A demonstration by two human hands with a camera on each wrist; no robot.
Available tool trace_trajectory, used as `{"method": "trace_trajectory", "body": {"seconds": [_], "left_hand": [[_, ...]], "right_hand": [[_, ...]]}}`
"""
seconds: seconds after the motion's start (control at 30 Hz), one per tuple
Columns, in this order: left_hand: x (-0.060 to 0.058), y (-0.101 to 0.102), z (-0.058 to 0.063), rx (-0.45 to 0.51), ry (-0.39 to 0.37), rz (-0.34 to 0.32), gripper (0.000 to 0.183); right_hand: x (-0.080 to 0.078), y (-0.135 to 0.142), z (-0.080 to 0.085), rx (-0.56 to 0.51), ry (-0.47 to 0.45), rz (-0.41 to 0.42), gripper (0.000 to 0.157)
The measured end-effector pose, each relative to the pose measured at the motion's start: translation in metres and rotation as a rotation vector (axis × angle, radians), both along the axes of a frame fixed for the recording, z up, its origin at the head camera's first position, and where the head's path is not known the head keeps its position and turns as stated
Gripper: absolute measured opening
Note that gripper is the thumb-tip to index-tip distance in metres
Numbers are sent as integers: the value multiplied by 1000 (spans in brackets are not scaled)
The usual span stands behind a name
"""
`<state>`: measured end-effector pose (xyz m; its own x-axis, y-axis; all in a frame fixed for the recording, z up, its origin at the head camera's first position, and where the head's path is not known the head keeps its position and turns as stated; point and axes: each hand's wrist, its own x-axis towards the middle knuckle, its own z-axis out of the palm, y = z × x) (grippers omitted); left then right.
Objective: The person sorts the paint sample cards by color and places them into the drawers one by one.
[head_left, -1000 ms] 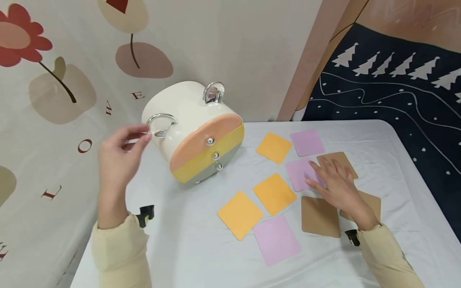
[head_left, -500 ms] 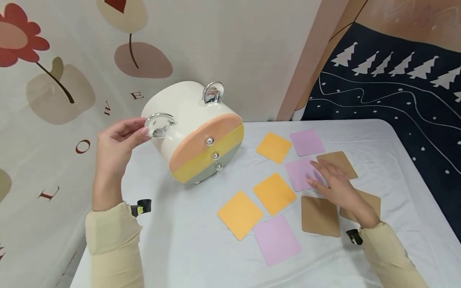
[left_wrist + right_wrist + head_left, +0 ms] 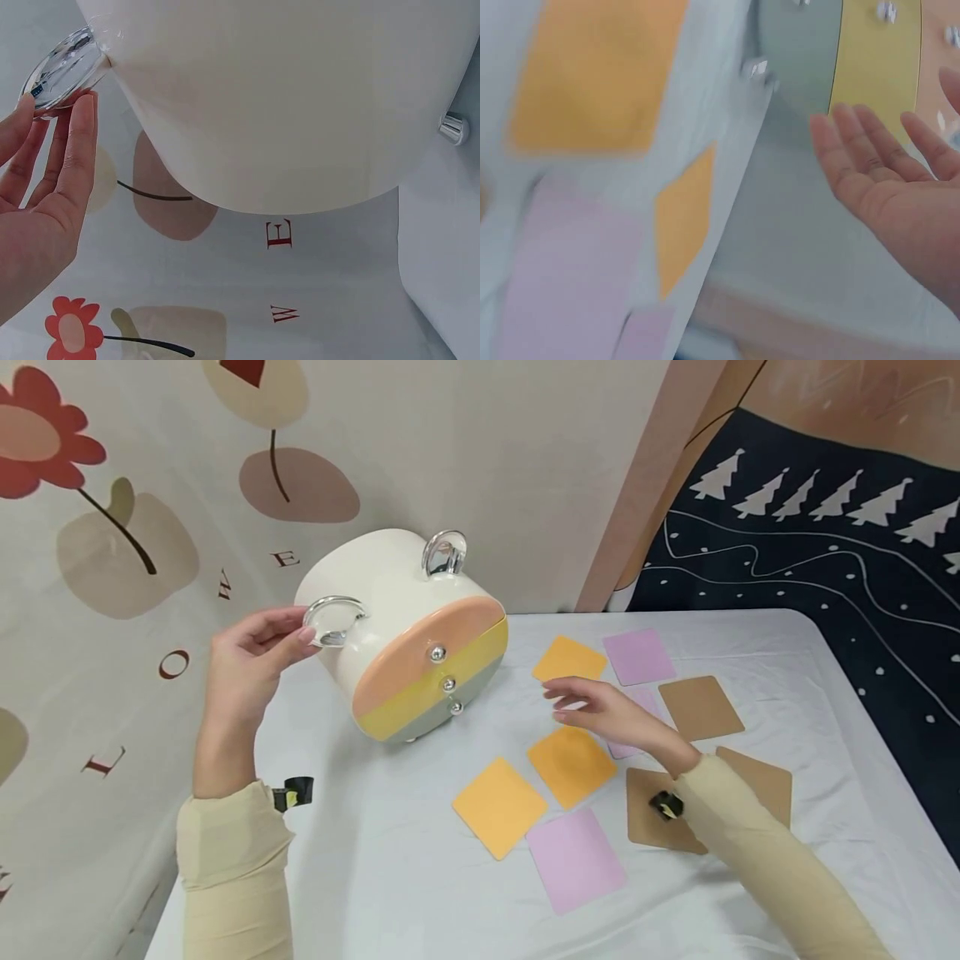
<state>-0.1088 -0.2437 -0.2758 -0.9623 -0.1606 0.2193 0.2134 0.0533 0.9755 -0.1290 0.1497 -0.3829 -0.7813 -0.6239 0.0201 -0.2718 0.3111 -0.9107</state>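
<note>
My left hand (image 3: pixel 251 660) pinches the left silver ear-shaped ring (image 3: pixel 64 69) on a glossy white drawer box (image 3: pixel 375 564) between thumb and fingers. The box has a rounded front with three drawers, a peach drawer (image 3: pixel 397 664), a yellow drawer (image 3: pixel 487 647) and a green drawer (image 3: pixel 420 723), each with a round silver knob. All three look closed. Its right ear-shaped ring (image 3: pixel 427 556) is untouched. My right hand (image 3: pixel 607 714) hovers over the cards right of the box, fingers extended and loosely bent, holding nothing; in the right wrist view it faces the drawers.
Several square cards lie on the white-covered table: orange cards (image 3: pixel 499 808), pink cards (image 3: pixel 576 860) and brown cards (image 3: pixel 701 708). A patterned curtain (image 3: pixel 510 468) hangs behind the box. A dark cloth with white trees (image 3: pixel 810 560) lies beyond the table's right edge.
My left hand has closed its fingertips on the left ear-shaped ring. My right hand has lifted from the pink and brown cards and moved left towards the drawers. The box has not moved.
</note>
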Motion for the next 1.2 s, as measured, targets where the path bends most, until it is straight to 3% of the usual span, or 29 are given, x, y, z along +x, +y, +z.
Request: {"method": "trace_trajectory", "body": {"seconds": [0.3, 0.57, 0.9, 1.2], "left_hand": [[0, 1, -2, 19, 7, -8, 22], [1, 2, -2, -32, -5, 19, 24], [-1, 4, -3, -68, 34, 56, 18], [-1, 4, -3, -99, 21, 58, 19]], "right_hand": [[-23, -75, 30, -97, -134, 145, 48], [-35, -108, 50, -268, -149, 192, 46], [-37, -117, 59, -226, -191, 204, 41], [-30, -94, 65, -215, -202, 297, 35]]}}
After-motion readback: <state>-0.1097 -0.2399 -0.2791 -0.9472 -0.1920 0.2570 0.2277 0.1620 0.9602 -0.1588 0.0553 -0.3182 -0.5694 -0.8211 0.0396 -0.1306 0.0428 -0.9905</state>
